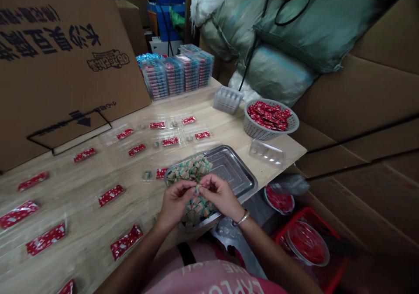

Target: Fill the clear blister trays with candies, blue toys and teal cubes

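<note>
Over a metal tray [240, 167], my left hand [176, 199] and my right hand [221, 194] meet fingertip to fingertip. Both pinch one small green-and-tan piece [197, 189], mostly covered by the fingers, so its exact kind is unclear. Many similar small pieces [193, 168] are heaped on the tray's left side, under and around my hands. Left of the tray, a clear plastic case [147, 175] lies with a red patterned packet [161, 173] and a small green piece in it.
More clear cases with red packets [111, 195] spread across the wooden table. A grey basket [258, 130] of red packets and empty clear trays [267, 153] stand right. Stacked filled cases [183, 73] stand behind. A big carton [65, 67] rises left; a red crate [337, 268] sits below.
</note>
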Demonstrator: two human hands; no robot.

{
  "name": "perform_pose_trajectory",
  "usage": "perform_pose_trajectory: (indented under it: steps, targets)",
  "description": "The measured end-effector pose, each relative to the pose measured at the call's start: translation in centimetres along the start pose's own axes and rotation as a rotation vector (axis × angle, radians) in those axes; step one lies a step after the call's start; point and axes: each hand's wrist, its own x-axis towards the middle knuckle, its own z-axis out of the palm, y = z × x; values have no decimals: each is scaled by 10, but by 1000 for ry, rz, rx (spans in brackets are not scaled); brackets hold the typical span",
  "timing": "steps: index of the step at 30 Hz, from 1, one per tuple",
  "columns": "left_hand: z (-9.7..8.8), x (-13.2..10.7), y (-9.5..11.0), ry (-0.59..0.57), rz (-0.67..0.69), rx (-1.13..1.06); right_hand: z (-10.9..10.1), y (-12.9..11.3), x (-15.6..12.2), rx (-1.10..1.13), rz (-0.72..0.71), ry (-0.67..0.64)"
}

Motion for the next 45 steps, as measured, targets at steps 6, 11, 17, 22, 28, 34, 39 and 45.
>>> perform_pose_trajectory:
  steps: [6,11,17,22,28,34,39,45]
  targets:
    - [-3,-1,-4,10,-37,-52,-11,6,-1,-241,-69,-3]
    - [-3,5,-12,60,-51,-96,-26,6,-13,-681,-145,-156]
    - [-3,5,-17,14,-67,-76,-23,9,-15,-655,-188,-211]
    - [0,-1,-16,-76,-57,-59,-18,-2,-12,-386,-159,-134]
    - [-2,-6,-14,-216,-54,-59,-15,-3,-9,-363,-176,-149]
    - [-6,-2,-19,-60,-38,-38,-18,17,9,-707,-99,-2]
    - [-7,1,-22,-47,-64,-108,-14,18,14,-769,-159,47]
    - [-7,-3,-21,-4,-53,-143,-14,0,2,-323,-47,-209]
